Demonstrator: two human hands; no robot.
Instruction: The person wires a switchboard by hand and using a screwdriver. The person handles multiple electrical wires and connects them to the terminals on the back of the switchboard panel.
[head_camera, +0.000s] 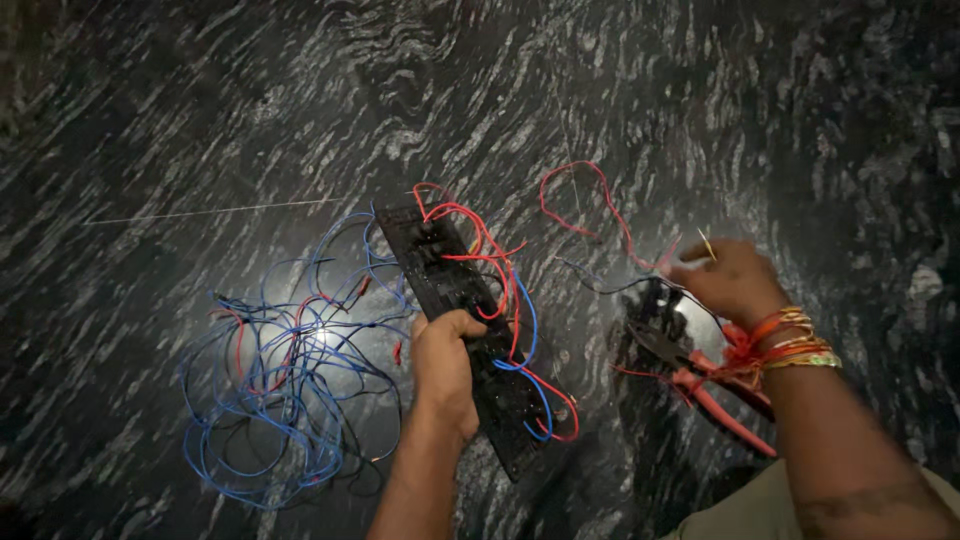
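Black switch board (470, 330) sits near the middle of my view, long and narrow, tilted from upper left to lower right, with red and blue wires (510, 310) looping across its face. My left hand (445, 365) is closed around its left edge about halfway down, thumb on top, fingers curled underneath, so the board is gripped rather than resting flat. That forearm comes up from the bottom edge, nearly straight. My right hand (728, 280) is off to the right, well apart from the board, fingers drawn together near a thin red wire (590, 215) that curls up and away over the stone; the hand is blurred and I cannot tell whether it actually pinches the wire. Its wrist carries red thread and gold bangles (790, 345). Just under that hand lie red-handled pliers (700, 385), partly hidden by the wrist. Left of the board a loose tangle of blue wire (270, 400) spreads over the dark veined stone surface (200, 120), with a bright glare spot among the loops.
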